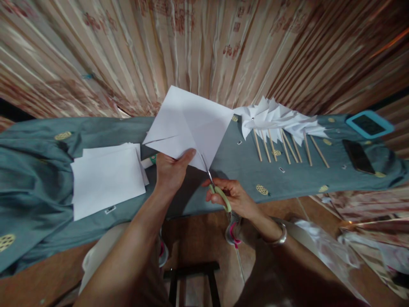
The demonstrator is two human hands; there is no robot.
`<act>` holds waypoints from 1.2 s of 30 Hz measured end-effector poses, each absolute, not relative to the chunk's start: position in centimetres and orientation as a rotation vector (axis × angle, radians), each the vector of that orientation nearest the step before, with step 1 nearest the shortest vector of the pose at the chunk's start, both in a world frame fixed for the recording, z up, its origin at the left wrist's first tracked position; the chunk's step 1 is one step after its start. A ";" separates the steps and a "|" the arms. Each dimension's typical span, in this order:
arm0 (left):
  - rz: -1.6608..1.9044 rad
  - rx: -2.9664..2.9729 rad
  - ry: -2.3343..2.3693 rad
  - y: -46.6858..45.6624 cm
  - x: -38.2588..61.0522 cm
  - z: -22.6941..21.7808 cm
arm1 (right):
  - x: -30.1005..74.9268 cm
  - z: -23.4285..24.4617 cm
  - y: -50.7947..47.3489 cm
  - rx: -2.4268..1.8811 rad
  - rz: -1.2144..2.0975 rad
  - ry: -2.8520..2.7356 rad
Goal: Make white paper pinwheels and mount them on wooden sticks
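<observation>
A square sheet of white paper (191, 121) with diagonal creases is held up over the bench by my left hand (172, 170), thumb on top near its lower edge. One slit runs inward from the sheet's left corner. My right hand (234, 196) grips scissors (222, 197) with light green handles, fingers through the loops. Their blades meet the paper at its near corner, along a crease. Part of a white and green tube-like object (148, 162) shows beside my left hand; the rest is hidden.
A stack of white paper (107, 179) lies on the left of the green cloth (198, 198). To the right are several overlapping paper pinwheels (277, 117) on wooden sticks, a dark phone (358, 156) and a blue-framed tablet (370, 124). A patterned curtain (204, 51) hangs behind.
</observation>
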State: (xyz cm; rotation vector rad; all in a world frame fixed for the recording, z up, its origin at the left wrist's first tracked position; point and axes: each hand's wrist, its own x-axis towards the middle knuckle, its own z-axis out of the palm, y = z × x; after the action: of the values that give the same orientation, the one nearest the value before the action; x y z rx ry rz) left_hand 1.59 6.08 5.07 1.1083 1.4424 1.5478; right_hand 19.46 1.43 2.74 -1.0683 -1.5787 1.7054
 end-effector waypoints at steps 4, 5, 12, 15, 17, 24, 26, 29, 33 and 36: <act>1.545 1.106 1.437 6.2 1.6 5.0 | 19.4 2.8 1.4 -1.086 1.716 -1.561; 1.543 1.104 1.436 6.2 1.6 4.9 | 19.4 2.8 1.4 -1.089 1.719 -1.559; 1.536 1.075 1.444 6.1 1.6 5.0 | 19.3 2.5 1.4 -1.084 1.748 -1.510; 1.550 1.070 1.435 6.1 1.6 5.1 | 19.3 2.5 1.4 -1.097 1.769 -1.481; 1.554 1.072 1.436 6.1 1.6 5.1 | 19.2 2.6 1.4 -1.107 1.772 -1.472; 1.565 1.072 1.439 6.2 1.7 5.0 | 19.1 2.6 1.4 -1.116 1.787 -1.435; 1.573 1.069 1.416 6.2 1.7 5.0 | 19.1 2.6 1.4 -1.121 1.797 -1.417; 1.576 1.064 1.410 6.2 1.7 5.0 | 19.0 2.6 1.4 -1.132 1.806 -1.393; 1.567 1.066 1.414 6.3 1.7 4.9 | 19.0 2.7 1.4 -1.149 1.811 -1.369; 1.549 1.076 1.430 6.3 1.6 4.9 | 18.9 2.9 1.4 -1.163 1.821 -1.332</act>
State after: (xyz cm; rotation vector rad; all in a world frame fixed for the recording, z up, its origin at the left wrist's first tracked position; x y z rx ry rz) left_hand 1.57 6.29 4.87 1.0762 1.4302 1.5491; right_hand 18.89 1.38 2.88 -1.1631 -1.3322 1.8207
